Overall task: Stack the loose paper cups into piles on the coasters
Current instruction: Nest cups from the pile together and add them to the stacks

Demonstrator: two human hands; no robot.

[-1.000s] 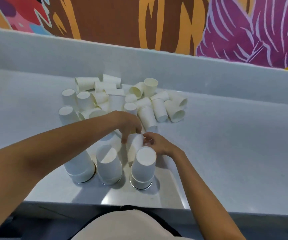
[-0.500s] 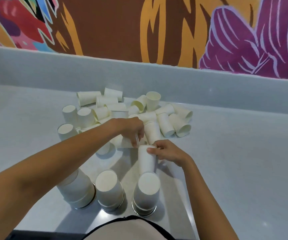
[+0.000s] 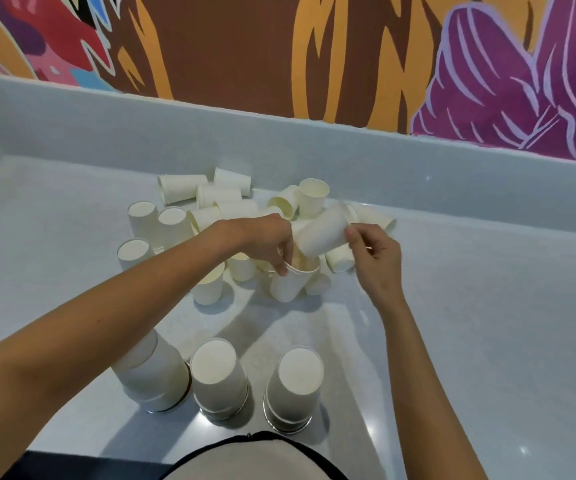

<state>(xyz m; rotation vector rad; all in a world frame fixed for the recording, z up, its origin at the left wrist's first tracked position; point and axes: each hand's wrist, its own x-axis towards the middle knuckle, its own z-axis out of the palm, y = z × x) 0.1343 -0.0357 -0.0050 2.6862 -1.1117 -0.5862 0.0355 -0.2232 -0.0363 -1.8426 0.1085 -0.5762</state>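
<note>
Three piles of upturned white paper cups stand near the front edge: a left pile (image 3: pixel 156 375), a middle pile (image 3: pixel 218 377) and a right pile (image 3: pixel 295 388), each on a round coaster (image 3: pixel 288 427). Behind them lies a heap of loose cups (image 3: pixel 210 199). My left hand (image 3: pixel 267 239) pinches the rim of an upright cup (image 3: pixel 288 284) that stands on the counter. My right hand (image 3: pixel 374 259) holds a tilted cup (image 3: pixel 321 235) in the air just above it.
The grey counter (image 3: pixel 487 323) ends at a raised back ledge under a painted wall. Several upturned single cups (image 3: pixel 134 252) stand at the heap's left side. My left forearm crosses over the left pile.
Both hands moved away from the piles toward the heap. The right hand let go of the upright cup and lifted another one, while the left hand took the upright cup's rim.
</note>
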